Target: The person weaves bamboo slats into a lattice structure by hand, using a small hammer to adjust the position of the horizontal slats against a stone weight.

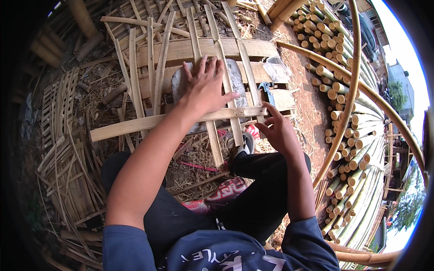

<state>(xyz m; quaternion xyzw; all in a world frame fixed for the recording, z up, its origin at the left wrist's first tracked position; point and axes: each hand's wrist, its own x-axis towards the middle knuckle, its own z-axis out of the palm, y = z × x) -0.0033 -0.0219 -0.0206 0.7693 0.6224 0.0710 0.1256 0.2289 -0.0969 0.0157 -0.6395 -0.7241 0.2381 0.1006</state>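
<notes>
My left hand [205, 90] lies flat with fingers spread, over a grey slab [233, 72] and the split bamboo strips crossing it. Its thumb touches a lengthwise strip [224, 67]. A wider crosswise bamboo strip [131, 126] passes by my left wrist and lies across several lengthwise strips. At the right end of this crosswise strip, my right hand [279, 131] curls its index finger and thumb around the spot where it meets the rightmost lengthwise strip [246, 63]. A blue-and-black tool [266, 92] lies just beyond my right hand.
Wooden planks [174, 50] support the slab. A clear plastic container [276, 70] sits at their right end. Stacked bamboo poles [348, 113] stand along the right, with a bent pole [350, 104] in front. Woven strips and offcuts [68, 167] pile up on the left. Shavings [190, 156] cover the ground.
</notes>
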